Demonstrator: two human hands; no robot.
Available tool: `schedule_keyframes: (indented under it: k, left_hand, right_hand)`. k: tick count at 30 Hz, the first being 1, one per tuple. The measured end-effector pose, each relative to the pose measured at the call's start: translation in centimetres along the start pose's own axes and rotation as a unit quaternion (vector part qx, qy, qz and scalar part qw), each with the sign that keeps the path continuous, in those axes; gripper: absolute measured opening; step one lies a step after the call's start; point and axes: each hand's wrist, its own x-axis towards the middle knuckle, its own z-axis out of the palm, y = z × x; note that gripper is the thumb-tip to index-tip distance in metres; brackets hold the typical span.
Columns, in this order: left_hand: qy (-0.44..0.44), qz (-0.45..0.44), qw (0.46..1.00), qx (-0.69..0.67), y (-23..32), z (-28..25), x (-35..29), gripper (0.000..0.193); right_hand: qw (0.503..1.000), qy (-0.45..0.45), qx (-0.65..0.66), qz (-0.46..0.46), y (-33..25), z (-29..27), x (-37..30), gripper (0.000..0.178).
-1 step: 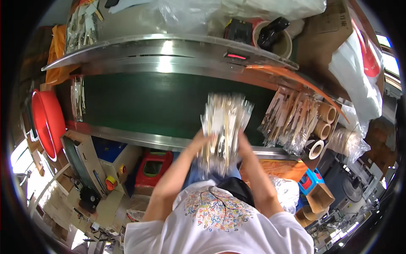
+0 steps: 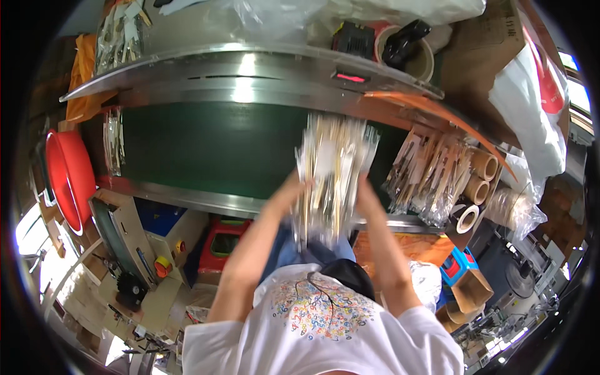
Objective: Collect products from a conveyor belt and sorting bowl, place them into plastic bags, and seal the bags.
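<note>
Holding a blurred bundle (image 2: 331,178) of clear-wrapped sticks, both hands are seen raised over the green belt (image 2: 206,150). The left hand (image 2: 294,187) is closed on the bundle's left edge and the right hand (image 2: 364,190) on its right edge; individual fingers cannot be made out through the motion blur. The bundle is upright, fanned at the top, its lower end near the steel rail (image 2: 187,197) at the belt's near side. More wrapped packs (image 2: 431,178) lie to the right, beside cardboard tubes (image 2: 478,178); a red tub (image 2: 65,178) stands at the far left. Judgement on method: an even grip from both sides would best be kept, so that no pack slides out of the middle, and the bundle squared against the belt rather than the rail, well apart from the packs at right. Compared with the earlier frame, no clear change is noted: the same bundle is held in the same place, between the same two hands, with the surroundings unchanged.
</note>
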Motion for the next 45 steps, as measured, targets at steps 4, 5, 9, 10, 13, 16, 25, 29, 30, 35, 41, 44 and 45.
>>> schedule_keyframes:
  k: [4,5,9,10,13,16,25,29,30,35,41,44,45]
  left_hand:
    - [0.007,0.011,1.000,0.019,9.5,-3.9,6.4,0.079]
    - [0.005,0.013,1.000,0.017,9.9,-3.4,7.0,0.079]
    - [-0.011,-0.034,0.996,0.080,10.8,1.4,8.2,0.089]
    - [0.006,0.033,0.992,0.118,9.9,2.6,8.3,0.090]
    - [0.029,0.158,0.968,0.193,7.6,4.0,5.9,0.094]
    - [0.164,0.152,0.942,0.250,3.8,2.6,-1.2,0.105]
    - [0.580,0.381,0.635,0.339,-9.3,-6.4,-31.8,0.115]
    - [0.706,0.395,0.559,0.181,-17.4,-9.9,-47.6,0.096]
    - [0.705,0.409,0.577,0.056,-20.3,-10.8,-51.3,0.088]
    - [0.731,0.376,0.515,-0.243,-37.8,-16.8,-61.4,0.065]
    - [0.702,0.262,0.569,-0.338,-44.7,-25.2,-54.4,0.064]
    - [0.857,0.084,0.508,0.003,-47.2,-27.4,-55.1,0.055]
    - [0.908,0.189,0.354,0.125,-60.8,-34.8,-51.4,0.044]
  right_hand:
    - [0.987,-0.124,-0.008,-0.100,-13.5,6.1,3.1,0.084]
    - [0.991,-0.031,-0.082,-0.105,-13.5,5.7,3.8,0.083]
    - [0.980,0.059,-0.134,-0.134,-13.6,8.7,4.7,0.066]
    - [0.975,0.044,-0.147,-0.160,-13.1,9.7,4.3,0.066]
    - [0.993,-0.008,-0.090,-0.071,-11.0,6.1,4.6,0.065]
    - [0.991,-0.079,-0.068,-0.083,-6.0,7.3,0.5,0.078]
    - [0.848,-0.458,-0.267,0.000,13.1,27.4,-8.3,0.105]
    - [0.821,-0.472,-0.285,0.150,29.3,38.5,-17.5,0.100]
    - [0.759,-0.529,-0.315,0.212,34.3,39.6,-18.0,0.093]
    - [0.684,-0.565,-0.410,0.211,60.7,41.0,-26.4,0.050]
    - [0.545,-0.342,-0.764,0.049,70.0,35.2,-15.4,0.042]
    - [0.375,-0.454,-0.792,-0.160,70.5,36.7,-20.7,0.045]
    - [0.414,-0.399,-0.812,-0.100,72.6,36.0,-22.2,0.038]
